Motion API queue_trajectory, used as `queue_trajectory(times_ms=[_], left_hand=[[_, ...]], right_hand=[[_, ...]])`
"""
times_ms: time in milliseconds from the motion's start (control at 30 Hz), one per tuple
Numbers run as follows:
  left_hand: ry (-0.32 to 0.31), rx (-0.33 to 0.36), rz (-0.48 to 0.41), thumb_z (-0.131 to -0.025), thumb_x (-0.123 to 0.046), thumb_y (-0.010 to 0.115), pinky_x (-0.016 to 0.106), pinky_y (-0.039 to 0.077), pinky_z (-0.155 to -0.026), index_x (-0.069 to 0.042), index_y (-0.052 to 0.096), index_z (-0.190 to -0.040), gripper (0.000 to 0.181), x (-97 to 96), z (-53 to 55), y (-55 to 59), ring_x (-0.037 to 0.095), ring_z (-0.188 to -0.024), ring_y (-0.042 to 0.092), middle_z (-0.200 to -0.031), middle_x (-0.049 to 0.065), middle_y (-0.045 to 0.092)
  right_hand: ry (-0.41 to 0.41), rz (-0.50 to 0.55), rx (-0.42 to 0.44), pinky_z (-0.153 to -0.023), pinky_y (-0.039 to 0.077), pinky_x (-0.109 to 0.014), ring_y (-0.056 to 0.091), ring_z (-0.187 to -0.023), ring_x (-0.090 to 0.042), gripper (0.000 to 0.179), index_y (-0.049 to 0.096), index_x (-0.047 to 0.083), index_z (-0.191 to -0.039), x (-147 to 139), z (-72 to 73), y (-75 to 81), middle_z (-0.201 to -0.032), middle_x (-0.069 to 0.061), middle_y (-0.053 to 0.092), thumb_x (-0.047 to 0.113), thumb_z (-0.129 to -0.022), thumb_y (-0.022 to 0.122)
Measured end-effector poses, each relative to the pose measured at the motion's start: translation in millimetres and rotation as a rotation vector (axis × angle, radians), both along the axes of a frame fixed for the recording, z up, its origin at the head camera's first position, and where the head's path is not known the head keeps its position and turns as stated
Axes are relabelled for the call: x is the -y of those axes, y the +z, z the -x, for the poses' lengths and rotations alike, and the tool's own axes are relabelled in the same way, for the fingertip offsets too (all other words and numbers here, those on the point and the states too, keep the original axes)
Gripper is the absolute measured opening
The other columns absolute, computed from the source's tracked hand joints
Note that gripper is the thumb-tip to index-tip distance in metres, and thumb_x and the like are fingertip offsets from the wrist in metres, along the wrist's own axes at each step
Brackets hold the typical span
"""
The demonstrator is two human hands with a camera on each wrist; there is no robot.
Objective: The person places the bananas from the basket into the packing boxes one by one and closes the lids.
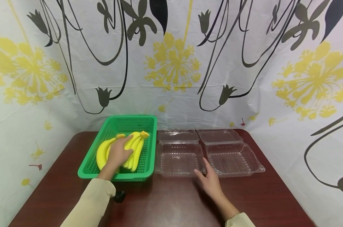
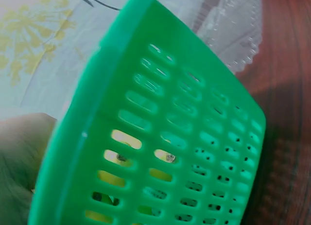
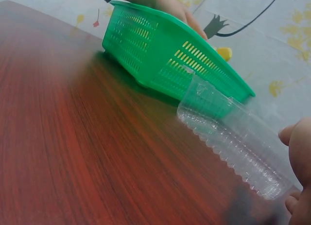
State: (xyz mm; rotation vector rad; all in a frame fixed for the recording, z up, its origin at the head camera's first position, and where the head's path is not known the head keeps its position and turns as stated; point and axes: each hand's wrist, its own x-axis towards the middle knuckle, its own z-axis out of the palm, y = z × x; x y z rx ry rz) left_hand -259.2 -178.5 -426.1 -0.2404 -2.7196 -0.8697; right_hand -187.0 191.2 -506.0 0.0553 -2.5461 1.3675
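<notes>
hands: edge-cropped, own wrist views | bananas: partly hand-covered | basket: cropped, left wrist

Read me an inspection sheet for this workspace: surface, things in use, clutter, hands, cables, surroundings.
Surface: dark reddish tabletop
Things in use: yellow bananas in a green basket; left container and right container, clear plastic, lids open
Clutter: nothing seen
Hands: left hand on the bananas, grip unclear; right hand at the left container's near right corner; black object by left wrist
Cables: nothing seen
Surroundings: flower-printed white backdrop behind
</notes>
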Motion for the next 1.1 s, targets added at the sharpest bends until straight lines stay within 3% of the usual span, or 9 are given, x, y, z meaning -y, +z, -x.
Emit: queue_trajectory(times_ms=[67,133,233,333,500,633,800,1000,1100], left_hand=[[0.000,-0.020,-0.013,-0.079,-0.004,0.069,0.037,0.042,-0.059,-0.008,0.054,-0.139,0.063,0.1,-1.1,3.0,0.028,-0.070,0.052,-0.128,0.022,0.058],[-0.002,-0.038,-0.020,-0.078,-0.004,0.068,0.037,0.043,-0.060,-0.008,0.055,-0.139,0.063,0.0,-2.1,5.6,0.031,-0.075,0.055,-0.131,0.024,0.056],[0.000,-0.058,-0.023,-0.078,-0.004,0.068,0.044,0.047,-0.070,-0.009,0.054,-0.139,0.063,-1.3,-3.9,9.1,0.039,-0.098,0.059,-0.132,0.025,0.054],[-0.002,-0.076,-0.034,-0.078,-0.005,0.067,0.052,0.045,-0.087,-0.009,0.054,-0.140,0.063,-3.9,-5.0,14.3,0.042,-0.116,0.052,-0.131,0.024,0.056],[-0.013,-0.079,-0.059,-0.080,-0.005,0.065,0.058,0.034,-0.101,-0.012,0.053,-0.142,0.063,-12.3,-7.6,26.2,0.043,-0.125,0.045,-0.136,0.023,0.052],[-0.027,-0.092,-0.076,-0.079,-0.004,0.064,0.058,0.034,-0.099,-0.015,0.053,-0.142,0.064,-22.7,-11.6,37.3,0.045,-0.125,0.043,-0.138,0.022,0.049],[-0.037,-0.139,-0.074,-0.077,-0.002,0.062,0.053,0.040,-0.087,-0.018,0.056,-0.140,0.065,-35.3,-16.4,47.5,0.047,-0.120,0.044,-0.138,0.020,0.050],[-0.047,-0.184,-0.061,-0.077,-0.002,0.064,0.057,0.036,-0.093,-0.020,0.057,-0.139,0.065,-50.8,-19.0,52.1,0.048,-0.119,0.046,-0.138,0.018,0.051],[-0.061,-0.173,-0.083,-0.077,-0.001,0.063,0.054,0.040,-0.087,-0.021,0.056,-0.140,0.066,-59.3,-19.7,53.1,0.047,-0.122,0.044,-0.139,0.017,0.050]], right_hand=[[-0.003,-0.003,-0.009,-0.106,0.030,-0.057,0.037,-0.133,-0.043,0.069,0.036,-0.003,-0.147,0.1,0.2,-0.5,-0.146,-0.027,0.039,0.022,-0.092,0.069],[-0.007,-0.005,-0.016,-0.106,0.031,-0.056,0.037,-0.133,-0.043,0.069,0.036,-0.003,-0.147,0.0,0.4,-1.1,-0.145,-0.027,0.040,0.021,-0.091,0.069],[-0.011,-0.006,-0.026,-0.106,0.031,-0.056,0.038,-0.132,-0.043,0.069,0.037,-0.003,-0.147,-0.4,0.4,-2.3,-0.145,-0.027,0.041,0.021,-0.091,0.070],[-0.009,-0.007,-0.033,-0.106,0.031,-0.056,0.038,-0.132,-0.043,0.069,0.037,-0.003,-0.146,-0.6,0.5,-3.2,-0.145,-0.027,0.041,0.021,-0.091,0.070],[-0.008,-0.015,-0.041,-0.106,0.031,-0.056,0.038,-0.132,-0.043,0.069,0.037,-0.004,-0.146,-1.3,1.0,-4.7,-0.145,-0.027,0.041,0.022,-0.091,0.070],[-0.009,-0.015,-0.044,-0.106,0.032,-0.056,0.038,-0.132,-0.043,0.069,0.037,-0.004,-0.146,-1.6,1.4,-4.8,-0.145,-0.028,0.041,0.021,-0.091,0.070],[-0.009,-0.005,-0.060,-0.105,0.032,-0.056,0.039,-0.131,-0.044,0.069,0.038,-0.006,-0.145,-0.8,1.1,-3.5,-0.143,-0.028,0.042,0.019,-0.090,0.071],[-0.008,-0.008,-0.052,-0.105,0.032,-0.057,0.040,-0.131,-0.044,0.068,0.038,-0.006,-0.145,-0.3,0.4,-2.8,-0.143,-0.029,0.042,0.019,-0.090,0.071],[-0.006,-0.013,-0.054,-0.104,0.033,-0.057,0.039,-0.131,-0.045,0.069,0.038,-0.006,-0.145,-0.6,1.4,-3.5,-0.143,-0.029,0.042,0.019,-0.090,0.071]])
